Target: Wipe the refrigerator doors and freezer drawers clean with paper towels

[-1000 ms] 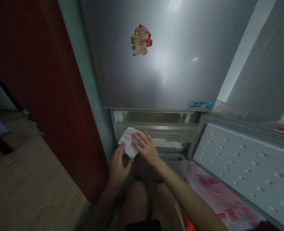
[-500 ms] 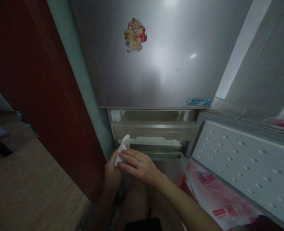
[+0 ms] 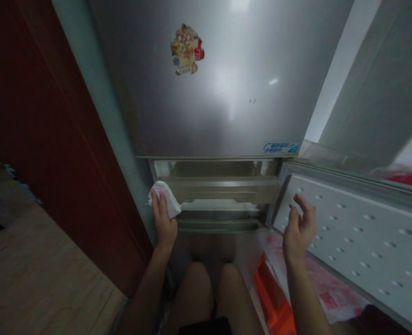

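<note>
My left hand (image 3: 164, 216) presses a white tissue (image 3: 169, 200), its fingers lying over it, at the left end of the upper freezer drawer (image 3: 223, 190). Part of that drawer's front corner is hidden behind the tissue. On the other side, my right hand (image 3: 298, 230) is raised with bent fingers apart and nothing in it. It hangs in front of the inner panel of the open freezer door (image 3: 359, 228). Below the upper drawer, a lower drawer (image 3: 220, 225) shows its front edge.
Above the compartment stands the closed steel fridge door (image 3: 220, 125) with a colourful sticker (image 3: 187, 50). A dark red wooden door (image 3: 97, 200) runs along the left. Under the freezer door lie an orange bag (image 3: 274, 298) and a white-and-red plastic bag (image 3: 338, 298).
My hands have parted. The left moved up to the drawer's left end with the tissue spread under its fingers; the right let go of the tissue and swung right to the freezer door.
</note>
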Available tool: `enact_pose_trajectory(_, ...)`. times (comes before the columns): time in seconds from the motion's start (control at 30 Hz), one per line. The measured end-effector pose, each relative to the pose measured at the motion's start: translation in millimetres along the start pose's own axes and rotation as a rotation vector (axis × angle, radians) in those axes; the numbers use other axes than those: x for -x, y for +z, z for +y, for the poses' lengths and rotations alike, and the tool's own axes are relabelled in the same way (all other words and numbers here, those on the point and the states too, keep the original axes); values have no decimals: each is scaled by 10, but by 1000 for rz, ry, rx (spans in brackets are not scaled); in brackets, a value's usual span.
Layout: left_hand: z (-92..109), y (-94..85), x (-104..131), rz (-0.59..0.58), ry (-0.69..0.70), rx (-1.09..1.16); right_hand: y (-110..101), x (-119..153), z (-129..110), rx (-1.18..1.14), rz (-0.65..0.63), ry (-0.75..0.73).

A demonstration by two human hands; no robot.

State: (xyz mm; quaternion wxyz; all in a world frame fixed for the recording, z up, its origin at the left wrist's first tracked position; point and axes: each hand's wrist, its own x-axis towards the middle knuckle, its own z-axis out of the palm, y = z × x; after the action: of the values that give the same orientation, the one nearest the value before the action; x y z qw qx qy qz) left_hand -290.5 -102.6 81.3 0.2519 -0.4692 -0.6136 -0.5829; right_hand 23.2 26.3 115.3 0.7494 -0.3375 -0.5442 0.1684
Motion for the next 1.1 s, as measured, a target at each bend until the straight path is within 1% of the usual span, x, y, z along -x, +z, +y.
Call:
enact_pose_trajectory(0.13,123,50,-97,87,-18,61,32,46,186,-30,-131,172)
enact_pose_trajectory(0.2,158,93,-100,93,-30,65,71,100,221,-63,-177,244)
enact_pose_trajectory(0.27,163,176,-48,71,-12,26,101,161,224,-98,-212,296)
enact_pose_trajectory(0.37,184,361,79,9,100,-44,121,252,203,-140,-238,324)
enact_pose_trajectory(0.43,256,507,149,-44,211,-64,122,305,197,-165,-237,321)
enact_pose_trajectory(0.5,391,657,188,-101,328,-61,117,350,208,-199,-230,326)
enact_pose_trajectory(0.57,585,805,203,-187,438,-70,102,386,235,-230,-214,353)
enact_pose_trajectory(0.7,1074,1076,195,-444,617,-189,29,425,274,-309,-162,469)
enact_pose_trajectory(0.77,1319,1192,171,-522,705,-222,-28,430,268,-351,-118,517)
enact_pose_trajectory(0.87,1621,1333,91,-565,819,-224,-125,436,239,-380,-57,561)
enact_pose_trajectory(0.93,1757,1403,13,-587,864,-220,-183,445,223,-387,-41,567)
enact_pose_trajectory(1.0,1832,1450,-62,-602,900,-215,-226,460,217,-404,-35,550)
enact_pose_trajectory(1.1,1832,1474,-115,-594,936,-217,-263,485,223,-441,-18,528)
